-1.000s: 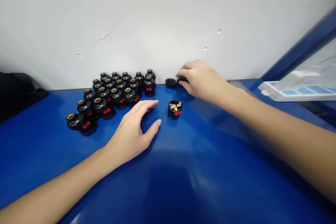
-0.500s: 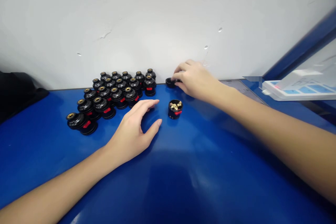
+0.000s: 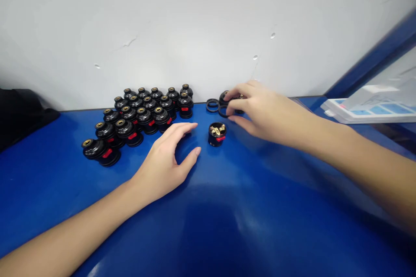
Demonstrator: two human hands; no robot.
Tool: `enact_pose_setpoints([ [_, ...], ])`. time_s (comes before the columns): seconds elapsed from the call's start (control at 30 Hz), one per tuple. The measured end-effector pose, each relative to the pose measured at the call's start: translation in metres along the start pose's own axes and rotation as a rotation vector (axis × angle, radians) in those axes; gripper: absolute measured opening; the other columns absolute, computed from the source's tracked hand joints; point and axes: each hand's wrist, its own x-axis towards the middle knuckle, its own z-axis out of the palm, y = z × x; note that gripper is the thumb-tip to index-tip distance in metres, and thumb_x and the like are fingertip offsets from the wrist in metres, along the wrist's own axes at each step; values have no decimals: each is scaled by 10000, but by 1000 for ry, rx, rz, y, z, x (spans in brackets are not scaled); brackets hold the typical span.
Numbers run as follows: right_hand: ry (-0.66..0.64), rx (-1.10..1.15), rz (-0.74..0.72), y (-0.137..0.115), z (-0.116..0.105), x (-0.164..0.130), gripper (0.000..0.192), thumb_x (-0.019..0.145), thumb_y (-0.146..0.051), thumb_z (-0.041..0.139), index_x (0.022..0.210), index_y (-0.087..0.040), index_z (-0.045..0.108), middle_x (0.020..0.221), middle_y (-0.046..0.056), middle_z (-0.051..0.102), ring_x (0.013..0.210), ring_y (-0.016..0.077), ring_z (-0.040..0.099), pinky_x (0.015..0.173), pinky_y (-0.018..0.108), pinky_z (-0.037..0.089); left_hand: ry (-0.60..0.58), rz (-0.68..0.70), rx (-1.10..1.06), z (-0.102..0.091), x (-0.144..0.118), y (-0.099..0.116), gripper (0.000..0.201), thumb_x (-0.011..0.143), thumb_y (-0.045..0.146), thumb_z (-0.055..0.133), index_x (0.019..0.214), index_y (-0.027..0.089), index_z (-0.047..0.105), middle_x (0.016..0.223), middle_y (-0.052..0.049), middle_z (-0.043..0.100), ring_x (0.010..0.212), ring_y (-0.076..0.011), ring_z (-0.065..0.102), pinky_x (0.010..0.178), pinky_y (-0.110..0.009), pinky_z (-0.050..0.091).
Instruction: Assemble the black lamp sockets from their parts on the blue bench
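Note:
My left hand (image 3: 169, 156) rests on the blue table, open, with thumb and fingers curved apart and nothing between them. Just right of its fingertips stands a black lamp socket body (image 3: 216, 135), upright, with brass contacts on top and a red switch on its side. Farther back, my right hand (image 3: 251, 110) pinches a thin black ring (image 3: 222, 111) at its fingertips. Another black ring (image 3: 212, 105) lies flat on the table beside it. Behind the right fingers, black domed caps (image 3: 224, 96) with brass tops are partly hidden.
Several assembled black lamp sockets (image 3: 145, 120) stand in rows at the left, against the white wall (image 3: 195, 26). A white power strip (image 3: 367, 112) lies at the right on the blue table (image 3: 208, 229). Black cloth (image 3: 26, 114) sits at the far left.
My right hand has come nearer and slightly right from the back by the wall, now with a black ring in its fingertips. My left hand and the socket body have stayed put.

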Motion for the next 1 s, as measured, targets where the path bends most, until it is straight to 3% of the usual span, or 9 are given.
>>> enact_pose_setpoints([
  [0.2,-151,146,70,-20,-4,-38,98,941,-227,689,919,-241,784,1177,125,769,1041,318,756,890,488,648,2,-5,-5,1,0,0,418,1022,247,692,1429,243,600,1438,-107,702,1320,-281,703,1159,-506,602],
  [0.23,-135,174,105,-25,-3,-42,79,943,-261,713,990,-243,774,1170,124,776,1052,323,759,892,495,655,4,-2,-6,1,0,0,419,1020,247,692,1429,243,601,1438,-107,703,1316,-282,705,1154,-507,606],
  [0.37,-3,294,247,-46,10,-44,448,945,-398,777,1340,-221,663,1287,155,781,1176,359,754,974,555,654,-3,7,-10,2,0,-1,423,1019,251,688,1433,224,607,1443,-115,704,1316,-277,705,1150,-495,604],
  [0.43,40,390,299,-54,19,-42,488,948,-404,780,1375,-218,636,1343,155,769,1195,348,762,992,547,656,-17,7,-9,2,0,-1,424,1020,256,686,1435,209,613,1445,-120,709,1329,-280,700,1165,-501,590],
  [0.57,91,590,368,-58,31,-39,347,957,-329,762,1282,-272,654,1298,101,799,1159,316,787,1012,531,652,-40,9,-32,2,0,-2,455,1013,265,687,1457,223,596,1398,-107,750,1332,-288,705,1176,-533,574],
  [0.67,152,614,342,-57,30,-41,281,948,-302,768,1212,-284,675,1231,86,810,1116,317,787,988,538,645,-42,16,-58,2,-1,-2,512,1007,245,689,1500,247,550,1368,-91,763,1321,-277,712,1184,-529,564],
  [0.83,196,566,190,-60,22,-46,300,997,-265,724,1297,-263,724,1232,96,786,1159,293,739,999,496,619,-34,33,-115,1,-2,0,599,983,227,752,1530,265,511,1350,-70,747,1264,-230,727,1149,-420,580],
  [1.0,186,560,180,-62,19,-49,379,986,-334,766,1340,-210,708,1186,95,805,1067,262,765,951,434,638,-37,104,-113,0,0,1,405,1002,234,762,1385,250,633,1278,-46,764,1156,-206,735,1062,-349,586],
])
